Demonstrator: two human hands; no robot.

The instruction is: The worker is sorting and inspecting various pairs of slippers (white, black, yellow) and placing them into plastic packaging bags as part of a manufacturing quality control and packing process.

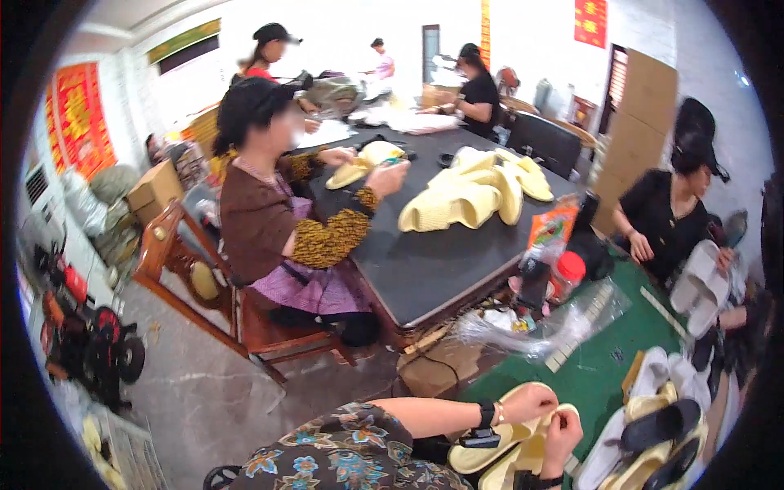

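Observation:
Low in the view, a pair of pale yellow slippers (466, 460) lies on the green tabletop (523, 369), soles partly covered by my hands. Over the toe end of the slippers is my left hand (527, 403), with fingers bent and pressed together. Close beside it, slightly nearer, my right hand (562, 434) has its fingertips pinched at the edge of the second slipper. Whatever sits between the fingertips is too small to make out. Dark bands are on both wrists.
Right of my hands is a heap of grey, yellow and black slippers (663, 426). Clear plastic bags (535, 331) and a red-lidded jar (567, 276) lie ahead. A co-worker (286, 204) handles yellow slippers at the dark table (408, 282); another person (674, 212) holds grey slippers.

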